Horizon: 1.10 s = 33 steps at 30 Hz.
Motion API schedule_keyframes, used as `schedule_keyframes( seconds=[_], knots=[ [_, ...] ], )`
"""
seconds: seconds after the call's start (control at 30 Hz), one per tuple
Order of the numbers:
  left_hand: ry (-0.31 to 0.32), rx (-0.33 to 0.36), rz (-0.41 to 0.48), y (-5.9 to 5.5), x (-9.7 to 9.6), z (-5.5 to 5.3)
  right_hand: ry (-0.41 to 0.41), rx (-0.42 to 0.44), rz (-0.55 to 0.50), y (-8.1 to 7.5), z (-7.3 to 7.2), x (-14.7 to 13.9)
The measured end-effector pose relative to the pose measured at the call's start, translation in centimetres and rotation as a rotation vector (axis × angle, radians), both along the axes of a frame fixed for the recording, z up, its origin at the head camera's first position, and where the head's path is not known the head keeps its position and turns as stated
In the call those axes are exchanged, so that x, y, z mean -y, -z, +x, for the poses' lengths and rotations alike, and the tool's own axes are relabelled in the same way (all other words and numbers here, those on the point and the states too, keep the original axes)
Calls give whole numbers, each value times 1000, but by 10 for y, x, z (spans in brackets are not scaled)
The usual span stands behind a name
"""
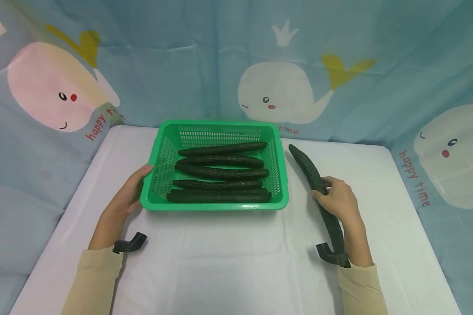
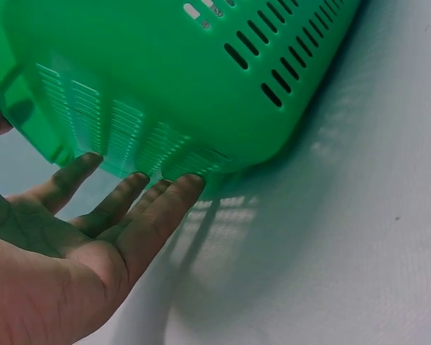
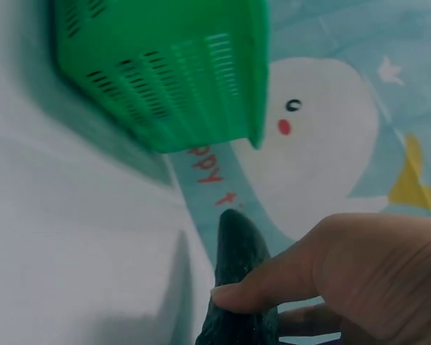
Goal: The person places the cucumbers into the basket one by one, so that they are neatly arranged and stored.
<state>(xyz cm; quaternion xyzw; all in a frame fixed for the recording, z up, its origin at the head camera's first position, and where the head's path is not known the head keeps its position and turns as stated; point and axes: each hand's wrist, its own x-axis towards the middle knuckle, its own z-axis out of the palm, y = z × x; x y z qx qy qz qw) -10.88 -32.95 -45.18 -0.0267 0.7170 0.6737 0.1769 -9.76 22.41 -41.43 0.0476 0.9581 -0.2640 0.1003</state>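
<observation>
A green plastic basket [image 1: 217, 206] stands on the white-covered table with several dark green cucumbers [image 1: 220, 173] lying crosswise inside. My left hand [image 1: 128, 194] holds the basket's left end. In the left wrist view, fingertips [image 2: 190, 183] touch the slotted wall below the rim, and the thumb is at the rim, partly cut off by the frame edge. Right of the basket, my right hand [image 1: 339, 199] grips another long cucumber [image 1: 305, 164] around its middle. The right wrist view shows the thumb across this cucumber [image 3: 238, 248], its tip pointing away from the hand.
The white tablecloth [image 1: 228, 262] covers the table in front of the basket. Behind and at both sides hangs a blue curtain [image 1: 150, 78] with printed whales. A black strap mount [image 1: 130, 243] sits on the left wrist, another black mount [image 1: 333, 256] on the right.
</observation>
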Motion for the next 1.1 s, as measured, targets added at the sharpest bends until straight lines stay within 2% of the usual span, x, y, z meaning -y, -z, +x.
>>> schedule_keyframes(
  seconds=[0.17, 0.37, 0.63, 0.77, 0.9, 1.1],
  knots=[
    [16, 1, 9, -2, 1, 0, 37, -63, -50, -10, 5, -4],
    [-12, 4, 7, 1, 4, 1, 52, -123, -80, -20, 8, -4],
    [-17, -26, 40, 5, 3, 1, 43, -401, -225, -30, 10, 8],
    [-22, -22, 44, 5, 0, 0, 43, -495, -275, -33, 9, 16],
    [-17, -20, 54, 4, -1, 0, 17, -539, -292, -34, 6, 22],
    [-2, -38, 88, 6, 0, -2, -65, -573, -259, -37, 1, 29]
  ],
)
